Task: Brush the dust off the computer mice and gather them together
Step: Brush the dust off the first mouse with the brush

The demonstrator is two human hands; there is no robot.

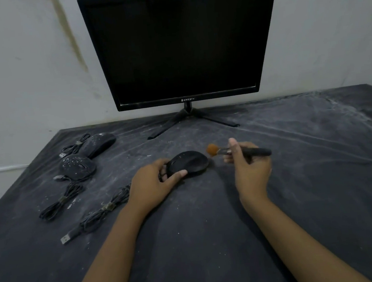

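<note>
At your ten o'clock, on the left of the dust-streaked dark bench (297, 175), two black mice lie just beside each other. The far mouse (100, 142) is speckled with white dust and has a short coiled lead (74, 146) by it. The near mouse (77, 166) is more thickly speckled over its back, around the scroll wheel. At eight o'clock from them lies a tied cable bundle (60, 201). A second cable bundle (101, 211) runs out from behind your left hand (153, 185) and ends in a silver USB plug (65, 239) at seven o'clock.

Your left hand grips the third mouse (188, 163) at the bench's centre, its fingers curled round the mouse's left end and the thumb laid along the near side. This mouse is smooth, black and far less dusty than the other two, with only faint specks. You cannot tell whether it rests on the bench or is lifted.

At twelve o'clock the dark monitor (182, 43) stands on a splayed stand (189, 117), and its lower bezel reads "QWERTY" (189, 99) in small white letters.

At three o'clock of the mouse, your right hand (249, 164) pinches the brush (238, 150) between thumb and fingers. Its orange bristles (212, 149) point to nine o'clock, just beside the mouse's right end, and the black handle points to three.
</note>
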